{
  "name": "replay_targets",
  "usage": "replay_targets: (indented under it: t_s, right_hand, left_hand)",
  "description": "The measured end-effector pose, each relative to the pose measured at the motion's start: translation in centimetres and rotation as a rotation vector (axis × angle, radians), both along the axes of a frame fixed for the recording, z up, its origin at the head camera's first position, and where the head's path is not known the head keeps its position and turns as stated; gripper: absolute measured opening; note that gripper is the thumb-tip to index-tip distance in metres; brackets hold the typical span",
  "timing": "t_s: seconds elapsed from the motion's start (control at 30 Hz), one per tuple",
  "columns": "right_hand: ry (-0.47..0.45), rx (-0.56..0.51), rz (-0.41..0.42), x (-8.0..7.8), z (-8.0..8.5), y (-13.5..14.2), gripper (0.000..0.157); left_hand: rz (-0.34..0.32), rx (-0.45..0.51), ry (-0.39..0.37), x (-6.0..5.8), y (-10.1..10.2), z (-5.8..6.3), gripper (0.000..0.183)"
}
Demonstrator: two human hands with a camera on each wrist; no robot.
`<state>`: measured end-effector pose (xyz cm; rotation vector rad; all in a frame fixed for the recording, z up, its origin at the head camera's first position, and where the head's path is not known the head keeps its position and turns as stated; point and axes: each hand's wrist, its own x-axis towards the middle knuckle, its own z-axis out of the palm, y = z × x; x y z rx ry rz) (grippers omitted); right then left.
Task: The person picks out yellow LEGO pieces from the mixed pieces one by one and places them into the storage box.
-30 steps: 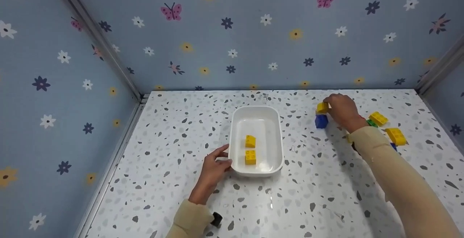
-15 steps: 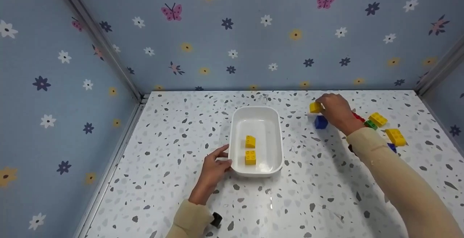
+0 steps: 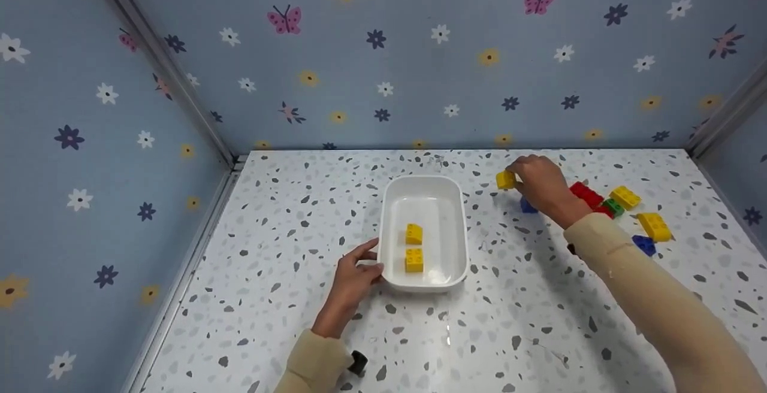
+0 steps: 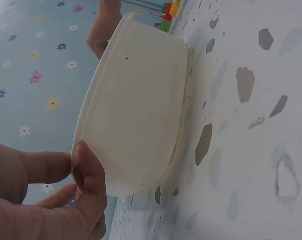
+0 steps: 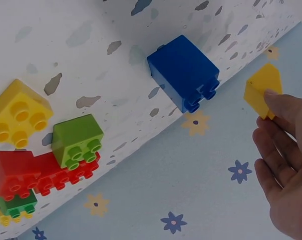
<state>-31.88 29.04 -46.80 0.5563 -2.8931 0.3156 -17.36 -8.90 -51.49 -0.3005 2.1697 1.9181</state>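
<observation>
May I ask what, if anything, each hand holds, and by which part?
The right hand pinches a yellow block by one end; the left hand holds the white container by its rim.

From here I see the left hand (image 4: 53, 217) pinching the white tub (image 4: 133, 105) by its edge; beyond it, probably some coloured blocks (image 4: 166, 15).

A pale blue flowered wall (image 3: 335, 39) rises at twelve o'clock, with pink butterflies (image 3: 284, 20) at eleven and one. A matching wall (image 3: 42, 177) stands at nine, a grey metal strip (image 3: 159, 51) at ten. The speckled white tabletop (image 3: 479, 309) gleams towards five.
</observation>
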Motion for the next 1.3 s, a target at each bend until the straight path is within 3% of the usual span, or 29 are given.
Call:
replay_targets:
  t_s: [0.3, 0.63, 1.03, 1.3]
  right_hand:
    - [0.070, 0.030, 0.057, 0.5, 0.2, -1.6, 0.030]
    - [0.078, -0.003, 0.123, 1.1, 0.7, -3.3, 0.029]
    - [0.062, -0.021, 0.139, 1.9, 1.7, -5.4, 0.029]
    - [0.145, -0.020, 0.192, 2.4, 1.7, -6.9, 0.024]
  left_hand:
    - [-0.032, 0.068, 0.064, 0.2, -0.3, 0.0, 0.057]
    - [-0.009, 0.026, 0.018, 0.2, -0.1, 0.2, 0.057]
    - [-0.005, 0.021, 0.026, 0.0, 0.0, 0.3, 0.056]
    - [-0.012, 0.029, 0.048, 0.1, -0.2, 0.2, 0.056]
